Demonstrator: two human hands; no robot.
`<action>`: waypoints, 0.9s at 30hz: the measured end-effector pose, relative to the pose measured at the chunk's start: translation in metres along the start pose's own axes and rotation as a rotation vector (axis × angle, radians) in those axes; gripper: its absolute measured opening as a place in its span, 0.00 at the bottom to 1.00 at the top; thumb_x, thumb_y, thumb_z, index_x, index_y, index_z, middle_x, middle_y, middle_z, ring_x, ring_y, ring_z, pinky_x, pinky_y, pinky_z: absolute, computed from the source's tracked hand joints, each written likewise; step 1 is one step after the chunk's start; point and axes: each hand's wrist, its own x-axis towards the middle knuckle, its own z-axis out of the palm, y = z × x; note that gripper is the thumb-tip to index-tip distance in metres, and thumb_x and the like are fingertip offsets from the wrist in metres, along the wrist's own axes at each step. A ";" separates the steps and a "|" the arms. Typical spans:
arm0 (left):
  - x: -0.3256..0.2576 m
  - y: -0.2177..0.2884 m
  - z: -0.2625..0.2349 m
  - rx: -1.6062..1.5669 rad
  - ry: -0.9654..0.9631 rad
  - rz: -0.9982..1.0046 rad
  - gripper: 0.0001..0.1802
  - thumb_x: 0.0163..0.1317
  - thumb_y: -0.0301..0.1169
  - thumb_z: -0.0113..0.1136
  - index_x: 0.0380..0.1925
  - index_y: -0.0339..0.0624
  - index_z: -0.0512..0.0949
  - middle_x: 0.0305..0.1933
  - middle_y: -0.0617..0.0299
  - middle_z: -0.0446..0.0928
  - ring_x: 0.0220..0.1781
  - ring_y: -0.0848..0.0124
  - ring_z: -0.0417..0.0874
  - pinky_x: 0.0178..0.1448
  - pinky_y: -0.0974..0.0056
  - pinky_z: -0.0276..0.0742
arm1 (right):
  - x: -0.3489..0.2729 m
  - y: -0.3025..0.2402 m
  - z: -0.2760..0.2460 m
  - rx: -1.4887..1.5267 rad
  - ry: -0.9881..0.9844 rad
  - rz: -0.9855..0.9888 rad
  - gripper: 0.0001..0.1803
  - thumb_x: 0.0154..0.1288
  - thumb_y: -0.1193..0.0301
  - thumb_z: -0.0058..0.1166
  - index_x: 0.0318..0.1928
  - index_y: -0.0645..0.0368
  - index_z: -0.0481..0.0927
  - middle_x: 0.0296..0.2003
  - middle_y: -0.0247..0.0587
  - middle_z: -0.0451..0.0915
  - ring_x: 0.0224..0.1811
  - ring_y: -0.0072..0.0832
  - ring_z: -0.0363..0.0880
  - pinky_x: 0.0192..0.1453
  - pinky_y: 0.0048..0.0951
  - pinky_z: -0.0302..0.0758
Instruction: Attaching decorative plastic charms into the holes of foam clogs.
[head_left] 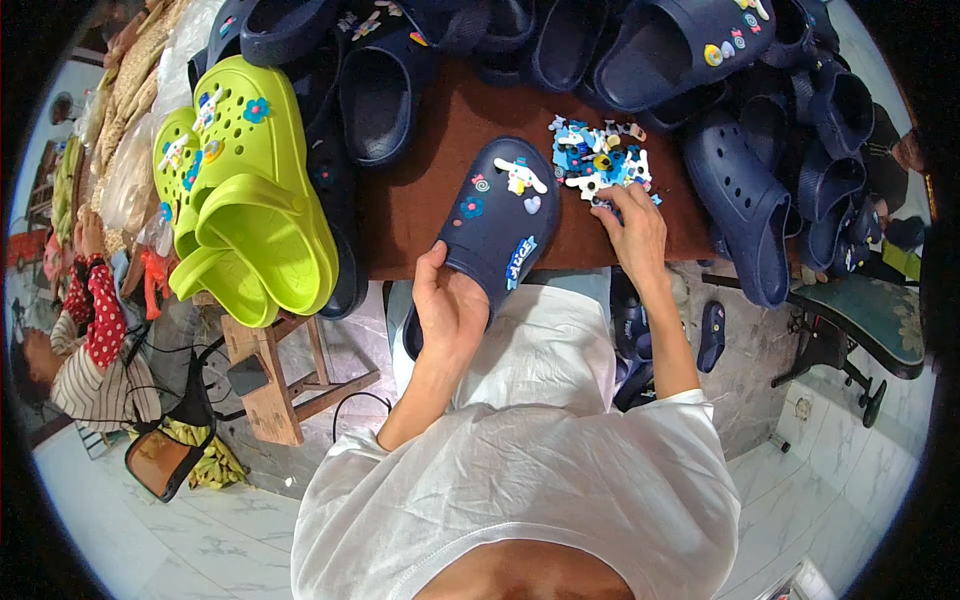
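A navy foam clog (500,215) is held toe-away over the front edge of the brown-covered table. My left hand (448,312) grips it at the heel opening, thumb on the upper and fingers inside. Its upper carries a white long-eared character charm (521,176), a blue flower charm (471,207), a lollipop charm, a small heart-shaped charm and a blue name-plate charm (520,262). To the right lies a loose pile of shoe charms (603,155), mostly white and blue. At its near edge my right hand (635,232) pinches a small charm, largely hidden by the fingers.
Lime green clogs (255,185) with charms stand at the left table edge. Navy clogs (740,200) crowd the back and right side. More navy shoes lie on the floor below. A wooden stool (265,375) is at left, a chair (865,320) at right, another person (95,350) far left.
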 end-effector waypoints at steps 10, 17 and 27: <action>0.004 0.005 0.001 -0.038 0.063 -0.054 0.24 0.65 0.37 0.55 0.56 0.34 0.71 0.63 0.48 0.74 0.66 0.55 0.74 0.74 0.49 0.63 | 0.001 -0.038 -0.012 0.240 0.003 -0.035 0.07 0.67 0.71 0.57 0.42 0.61 0.81 0.36 0.43 0.79 0.36 0.37 0.80 0.41 0.32 0.76; 0.004 0.007 0.000 -0.014 0.090 -0.060 0.24 0.63 0.34 0.58 0.56 0.34 0.71 0.61 0.50 0.75 0.63 0.59 0.76 0.72 0.53 0.66 | 0.014 -0.103 -0.012 0.615 -0.324 -0.152 0.08 0.67 0.71 0.56 0.43 0.61 0.79 0.36 0.44 0.79 0.37 0.35 0.82 0.40 0.31 0.77; 0.000 0.010 -0.002 -0.029 0.083 -0.073 0.21 0.63 0.32 0.58 0.55 0.36 0.71 0.57 0.54 0.76 0.60 0.63 0.76 0.71 0.57 0.67 | 0.023 -0.125 0.002 0.653 -0.321 -0.197 0.07 0.62 0.72 0.61 0.39 0.62 0.81 0.34 0.41 0.80 0.33 0.34 0.81 0.39 0.33 0.76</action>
